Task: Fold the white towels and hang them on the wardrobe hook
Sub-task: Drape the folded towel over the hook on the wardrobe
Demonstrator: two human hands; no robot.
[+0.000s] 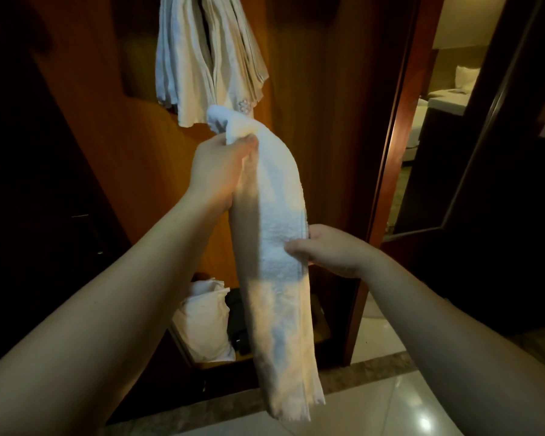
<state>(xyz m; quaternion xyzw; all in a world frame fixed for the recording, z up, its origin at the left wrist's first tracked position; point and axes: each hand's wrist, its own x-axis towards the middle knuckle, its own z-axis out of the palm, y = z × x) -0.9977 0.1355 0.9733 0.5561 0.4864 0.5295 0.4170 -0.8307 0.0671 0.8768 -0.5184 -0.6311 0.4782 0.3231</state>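
Folded towel held up before the wardrobe.

The towel hangs long and near upright; the left hand grips its top just below the hung towels, the right hand pinches its middle edge, nearer.

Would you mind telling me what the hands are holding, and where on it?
Both hold one white towel: the left hand grips its top end, the right hand pinches its mid-length edge.

Both bare arms are stretched forward. The left hand is held up high, with its fingers closed tight. The right hand is held lower, with thumb and fingers pinched together.
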